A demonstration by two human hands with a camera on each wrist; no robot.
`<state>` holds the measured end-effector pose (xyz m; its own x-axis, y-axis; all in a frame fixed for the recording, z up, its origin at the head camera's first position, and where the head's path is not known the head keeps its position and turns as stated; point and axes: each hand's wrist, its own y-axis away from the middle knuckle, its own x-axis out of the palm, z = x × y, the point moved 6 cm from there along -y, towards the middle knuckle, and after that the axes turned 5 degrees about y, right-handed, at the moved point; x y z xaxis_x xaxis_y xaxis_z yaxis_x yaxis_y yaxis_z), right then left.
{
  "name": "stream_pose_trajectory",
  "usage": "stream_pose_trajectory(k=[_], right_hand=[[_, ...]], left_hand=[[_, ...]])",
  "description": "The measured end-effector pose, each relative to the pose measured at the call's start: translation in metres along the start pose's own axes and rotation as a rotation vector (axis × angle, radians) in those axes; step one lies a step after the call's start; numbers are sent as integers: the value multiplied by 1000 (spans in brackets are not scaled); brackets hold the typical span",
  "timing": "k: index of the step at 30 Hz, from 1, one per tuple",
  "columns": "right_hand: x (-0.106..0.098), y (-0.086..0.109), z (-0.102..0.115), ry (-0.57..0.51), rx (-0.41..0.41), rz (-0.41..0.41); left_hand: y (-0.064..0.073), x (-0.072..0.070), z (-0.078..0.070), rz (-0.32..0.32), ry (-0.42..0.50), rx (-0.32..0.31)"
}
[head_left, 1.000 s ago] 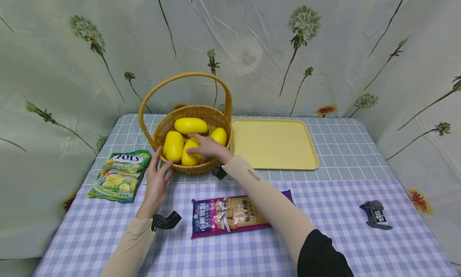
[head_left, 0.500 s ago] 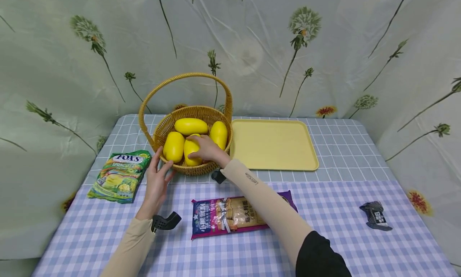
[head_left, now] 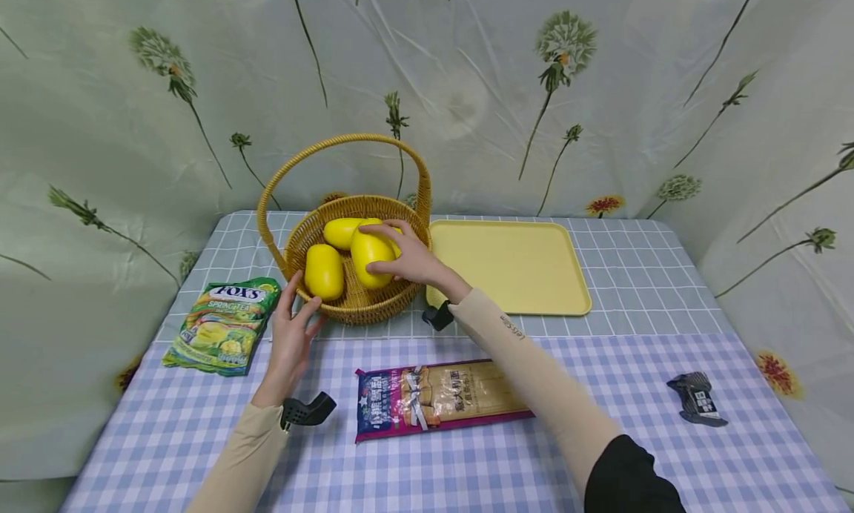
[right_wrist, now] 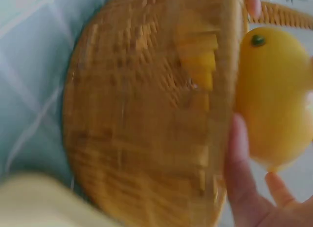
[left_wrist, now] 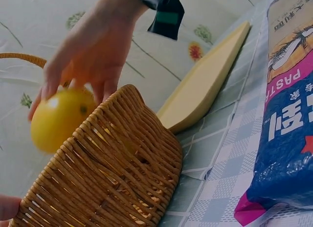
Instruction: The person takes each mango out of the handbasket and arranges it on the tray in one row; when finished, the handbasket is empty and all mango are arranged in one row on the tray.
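Note:
In the head view, my right hand (head_left: 410,257) grips a yellow mango (head_left: 369,257), thumb on its near side and fingers over its upper side. The mango (left_wrist: 61,120) shows above the rim in the left wrist view, and its green stem spot faces the right wrist camera. Beneath it stands the wicker basket (head_left: 360,314), which has a tall handle. Other mangoes lie inside: one at the left (head_left: 324,273), one at the back (head_left: 340,233), and one at the right mostly hidden by my right hand. My left hand (head_left: 291,335) holds the basket's left front rim with spread fingers.
A yellow tray (head_left: 510,268) lies right of the basket. A green candy bag (head_left: 223,326) is at the left. In front lies a pasta pack (head_left: 437,396), partly under my right forearm. A small black packet (head_left: 697,398) sits far right on the checked cloth (head_left: 620,416).
My right hand has lifted the front mango from the basket's bottom, moving up and to the right. Basket floor now shows where it lay. The left hand has stayed at the rim.

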<state>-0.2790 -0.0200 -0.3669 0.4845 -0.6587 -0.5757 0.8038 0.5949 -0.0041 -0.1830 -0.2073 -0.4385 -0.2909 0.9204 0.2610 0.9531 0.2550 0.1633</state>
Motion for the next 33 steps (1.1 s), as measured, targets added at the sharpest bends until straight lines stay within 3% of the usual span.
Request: stream_pose_trajectory(k=[6, 15, 21, 26, 33], right_hand=[[-36, 17, -15, -41, -27, -54], [-70, 48, -49, -26, 30, -94], [-78, 58, -84, -17, 105, -145], [-75, 57, -107, 14, 156, -140], [-68, 53, -117, 33, 186, -109]], left_hand=[[0, 0, 0, -3, -1, 10], [3, -1, 1, -5, -6, 5], [2, -2, 1, -12, -4, 3], [1, -2, 1, -10, -13, 2], [1, 0, 1, 3, -22, 10]])
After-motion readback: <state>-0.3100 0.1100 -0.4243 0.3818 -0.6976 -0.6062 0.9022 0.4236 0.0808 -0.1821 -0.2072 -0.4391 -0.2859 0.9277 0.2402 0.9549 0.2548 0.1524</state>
